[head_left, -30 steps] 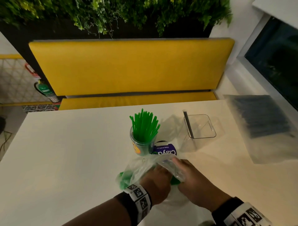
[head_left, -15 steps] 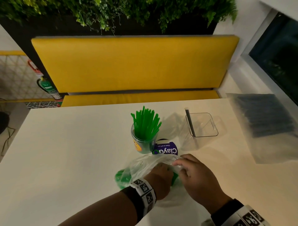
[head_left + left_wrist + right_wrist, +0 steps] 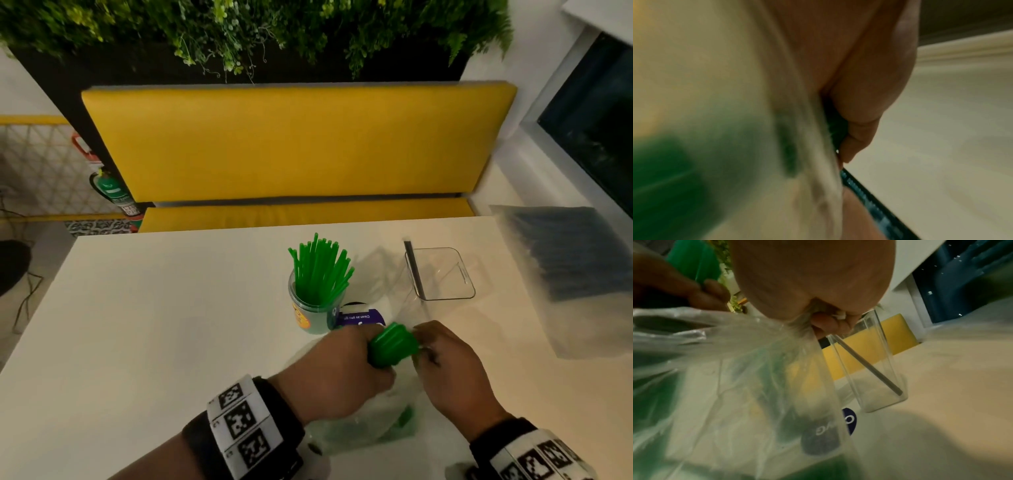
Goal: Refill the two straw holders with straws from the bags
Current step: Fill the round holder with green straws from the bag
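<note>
My left hand (image 3: 346,363) grips a bundle of green straws (image 3: 394,346) whose ends stick out toward the right, above a clear plastic bag (image 3: 370,428) lying on the white table (image 3: 154,325). My right hand (image 3: 442,356) pinches the bag's bunched mouth (image 3: 797,324) beside the bundle. Just beyond stands a round clear holder (image 3: 313,308) filled with upright green straws (image 3: 320,267). To its right a square clear holder (image 3: 442,274) contains one black straw (image 3: 414,269). A bag of black straws (image 3: 575,253) lies at the table's right edge.
A purple-labelled item (image 3: 359,317) sits between the round holder and my hands. A yellow bench (image 3: 294,144) runs behind the table, with plants (image 3: 239,31) above it. A dark window (image 3: 596,113) is at the right.
My left hand has come out of the bag with a bundle of green straws and lifted it. The right hand keeps holding the bag's mouth.
</note>
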{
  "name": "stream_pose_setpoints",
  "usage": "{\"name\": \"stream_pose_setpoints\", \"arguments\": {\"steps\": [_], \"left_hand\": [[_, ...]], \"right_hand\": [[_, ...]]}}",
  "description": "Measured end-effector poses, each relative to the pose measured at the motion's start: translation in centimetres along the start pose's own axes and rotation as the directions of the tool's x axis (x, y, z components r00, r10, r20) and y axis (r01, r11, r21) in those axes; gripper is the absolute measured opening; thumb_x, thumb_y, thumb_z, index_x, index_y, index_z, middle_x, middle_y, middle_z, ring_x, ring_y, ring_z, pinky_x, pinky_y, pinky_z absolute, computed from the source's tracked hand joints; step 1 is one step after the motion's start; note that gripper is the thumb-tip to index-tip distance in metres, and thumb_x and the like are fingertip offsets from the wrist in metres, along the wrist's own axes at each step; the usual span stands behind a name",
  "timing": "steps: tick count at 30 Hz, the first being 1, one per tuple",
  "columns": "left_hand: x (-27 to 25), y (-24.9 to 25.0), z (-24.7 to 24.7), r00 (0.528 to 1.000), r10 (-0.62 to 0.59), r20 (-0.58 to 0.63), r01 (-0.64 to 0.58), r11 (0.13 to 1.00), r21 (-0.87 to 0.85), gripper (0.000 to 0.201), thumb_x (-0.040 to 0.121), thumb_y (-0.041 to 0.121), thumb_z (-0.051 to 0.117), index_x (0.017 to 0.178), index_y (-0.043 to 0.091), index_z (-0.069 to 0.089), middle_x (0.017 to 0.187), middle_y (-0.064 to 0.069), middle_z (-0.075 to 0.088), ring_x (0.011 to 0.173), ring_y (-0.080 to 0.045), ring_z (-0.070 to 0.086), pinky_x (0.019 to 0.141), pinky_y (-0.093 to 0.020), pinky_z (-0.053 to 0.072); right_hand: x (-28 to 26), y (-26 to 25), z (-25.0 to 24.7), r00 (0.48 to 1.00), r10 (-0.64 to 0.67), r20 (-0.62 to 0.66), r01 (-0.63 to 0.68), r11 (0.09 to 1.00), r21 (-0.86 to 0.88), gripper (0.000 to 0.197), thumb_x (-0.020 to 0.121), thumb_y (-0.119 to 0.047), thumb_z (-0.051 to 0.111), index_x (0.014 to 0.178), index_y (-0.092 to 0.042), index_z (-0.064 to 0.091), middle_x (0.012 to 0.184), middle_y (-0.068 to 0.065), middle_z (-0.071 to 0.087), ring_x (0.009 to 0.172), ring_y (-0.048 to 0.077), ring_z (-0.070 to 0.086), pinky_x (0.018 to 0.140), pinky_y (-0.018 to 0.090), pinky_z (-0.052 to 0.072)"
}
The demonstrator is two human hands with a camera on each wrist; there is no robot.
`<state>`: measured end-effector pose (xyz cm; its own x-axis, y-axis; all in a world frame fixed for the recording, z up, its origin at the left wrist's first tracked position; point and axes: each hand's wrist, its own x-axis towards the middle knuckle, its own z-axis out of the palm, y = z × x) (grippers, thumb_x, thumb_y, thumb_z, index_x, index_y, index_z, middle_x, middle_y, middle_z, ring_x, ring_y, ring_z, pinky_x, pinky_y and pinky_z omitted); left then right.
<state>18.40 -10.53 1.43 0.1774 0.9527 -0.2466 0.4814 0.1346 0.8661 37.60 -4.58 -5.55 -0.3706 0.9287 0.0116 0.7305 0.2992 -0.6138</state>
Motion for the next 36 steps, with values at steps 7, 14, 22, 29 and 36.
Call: {"name": "stream_pose_setpoints", "arguments": {"steps": [7,14,22,29,36], "left_hand": [[-0.7,4.9,-9.3,0.88,0.176,-0.441,-0.406,0.762,-0.505,0.013,0.079,0.012,0.077,0.09,0.019,0.072,0.086,-0.009,0.071,0.084,-0.027,0.067,0.077,-0.034,0.056],[3.2,3.4,-11.7,0.705,0.113,-0.7,-0.497,0.783,-0.374,0.004,0.085,0.009,0.071,0.089,0.009,0.069,0.086,-0.017,0.067,0.082,-0.022,0.063,0.074,-0.037,0.052],[2.9,2.6,-10.4,0.614,0.042,-0.788,-0.455,0.835,-0.31,0.036,0.091,0.001,0.066,0.07,0.03,0.072,0.082,-0.014,0.073,0.079,-0.022,0.068,0.07,-0.031,0.055],[1.7,4.7,-11.4,0.507,0.254,-0.824,-0.547,0.834,-0.079,0.02,0.094,-0.003,0.059,0.08,0.01,0.063,0.077,-0.009,0.065,0.073,-0.022,0.064,0.068,-0.027,0.05],[1.4,4.1,-10.0,0.545,0.197,-0.815,-0.504,0.854,-0.13,0.017,0.091,0.012,0.063,0.083,-0.003,0.062,0.074,-0.021,0.063,0.068,-0.032,0.059,0.061,-0.033,0.05]], "right_hand": [[-0.6,-0.7,0.1,0.992,0.08,0.103,-0.08,0.997,-0.001,0.03,0.079,-0.005,0.063,0.073,-0.032,0.052,0.079,-0.011,0.061,0.071,0.009,0.056,0.058,0.015,0.041],[-0.8,-0.9,0.2,0.979,0.118,0.167,-0.115,0.993,-0.032,0.031,0.081,-0.007,0.062,0.07,-0.035,0.052,0.093,-0.033,0.055,0.081,0.0,0.055,0.056,0.013,0.037],[-1.0,-0.9,-0.2,0.974,0.139,0.176,-0.137,0.99,-0.026,0.027,0.081,-0.006,0.063,0.073,-0.031,0.054,0.087,-0.035,0.056,0.075,-0.001,0.055,0.053,0.012,0.038],[-0.8,-1.7,-0.2,0.964,0.179,0.195,-0.172,0.984,-0.05,0.027,0.086,-0.01,0.061,0.072,-0.032,0.054,0.071,-0.011,0.061,0.066,0.009,0.057,0.058,0.014,0.04],[-0.9,-1.7,-0.2,0.959,0.191,0.211,-0.184,0.982,-0.053,0.026,0.086,-0.01,0.06,0.074,-0.032,0.054,0.071,-0.011,0.059,0.067,0.008,0.057,0.058,0.015,0.041]]}}
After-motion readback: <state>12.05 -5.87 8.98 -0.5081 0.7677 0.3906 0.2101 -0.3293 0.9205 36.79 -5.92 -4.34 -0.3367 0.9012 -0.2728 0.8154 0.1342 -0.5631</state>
